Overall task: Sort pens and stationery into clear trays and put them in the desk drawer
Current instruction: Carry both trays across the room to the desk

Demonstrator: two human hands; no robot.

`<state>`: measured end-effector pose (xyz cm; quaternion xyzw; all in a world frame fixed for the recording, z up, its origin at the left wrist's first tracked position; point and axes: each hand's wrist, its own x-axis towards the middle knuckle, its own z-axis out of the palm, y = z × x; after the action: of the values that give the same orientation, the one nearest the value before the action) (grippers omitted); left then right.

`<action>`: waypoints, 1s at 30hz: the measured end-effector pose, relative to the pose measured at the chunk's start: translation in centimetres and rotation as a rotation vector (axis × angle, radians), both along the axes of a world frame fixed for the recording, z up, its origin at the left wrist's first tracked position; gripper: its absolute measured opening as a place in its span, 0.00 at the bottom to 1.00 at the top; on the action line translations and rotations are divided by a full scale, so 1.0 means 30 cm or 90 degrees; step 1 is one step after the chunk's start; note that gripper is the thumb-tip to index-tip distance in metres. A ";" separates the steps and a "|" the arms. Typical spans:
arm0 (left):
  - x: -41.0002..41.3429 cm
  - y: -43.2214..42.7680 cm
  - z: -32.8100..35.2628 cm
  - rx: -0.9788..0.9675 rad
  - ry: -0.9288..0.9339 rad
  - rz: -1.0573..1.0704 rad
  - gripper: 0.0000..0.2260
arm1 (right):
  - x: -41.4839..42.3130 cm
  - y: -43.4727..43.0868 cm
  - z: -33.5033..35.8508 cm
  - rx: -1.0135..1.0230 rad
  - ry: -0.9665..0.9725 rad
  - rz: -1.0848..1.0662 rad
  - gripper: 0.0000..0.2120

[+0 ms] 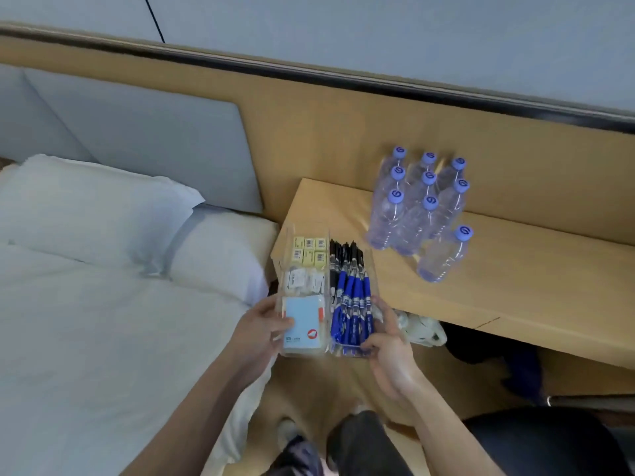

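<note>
The bed [86, 338] takes up the whole left side, made up in white, with two pillows [92, 207] lying against a grey padded headboard [154, 139]. To the right of it a long wooden desk [515, 297] runs along the wall panel. Towards its back stands a cluster of water bottles [419, 204] with blue caps, packed close together, one a little apart at the near right. A crumpled plastic bag [422, 328] lies on the floor just under the desk edge.

The person stands between bed and desk holding two clear trays side by side, their far ends over the desk's left corner. Whether they rest on the wood or hang just above it, I cannot tell. The left tray [279, 269] is split into sections: small yellow boxes [309, 250] at the far end, white packets [304, 280] in the middle, a pale blue notepad [304, 324] nearest the person. The right tray [375, 280] is full of pens laid lengthwise, black pens [343, 252] at the far end and blue pens [354, 304] nearer.

The left hand [264, 331] grips the near left corner of the left tray, thumb lying over the notepad. The right hand [388, 352] grips the near right corner of the pen tray, thumb hooked over its near end, fingers up along the outer wall.
</note>
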<state>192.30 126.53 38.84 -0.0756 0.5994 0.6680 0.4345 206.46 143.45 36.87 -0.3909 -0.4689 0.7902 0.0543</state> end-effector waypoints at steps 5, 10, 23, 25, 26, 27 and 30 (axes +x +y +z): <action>-0.149 0.123 -0.093 -0.041 -0.016 0.029 0.21 | -0.180 0.116 -0.161 -0.005 -0.079 -0.035 0.36; -0.268 0.237 -0.153 -0.073 -0.057 0.061 0.21 | -0.311 0.227 -0.268 -0.019 -0.088 -0.003 0.37; -0.536 0.375 -0.302 -0.055 -0.165 0.214 0.28 | -0.561 0.395 -0.363 0.132 -0.158 0.144 0.31; -0.574 0.386 -0.317 -0.060 -0.167 0.212 0.28 | -0.599 0.394 -0.370 0.168 -0.172 0.130 0.27; -0.596 0.392 -0.323 -0.063 -0.164 0.202 0.28 | -0.620 0.392 -0.371 0.184 -0.183 0.121 0.26; -0.618 0.396 -0.328 -0.072 -0.157 0.189 0.27 | -0.639 0.389 -0.377 0.198 -0.196 0.105 0.25; -0.691 0.405 -0.340 -0.112 -0.102 0.116 0.26 | -0.687 0.376 -0.388 0.265 -0.238 0.071 0.23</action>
<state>171.58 138.67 28.65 -0.2209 0.6096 0.6414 0.4102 185.86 154.74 25.24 -0.4838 -0.6437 0.5929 0.0021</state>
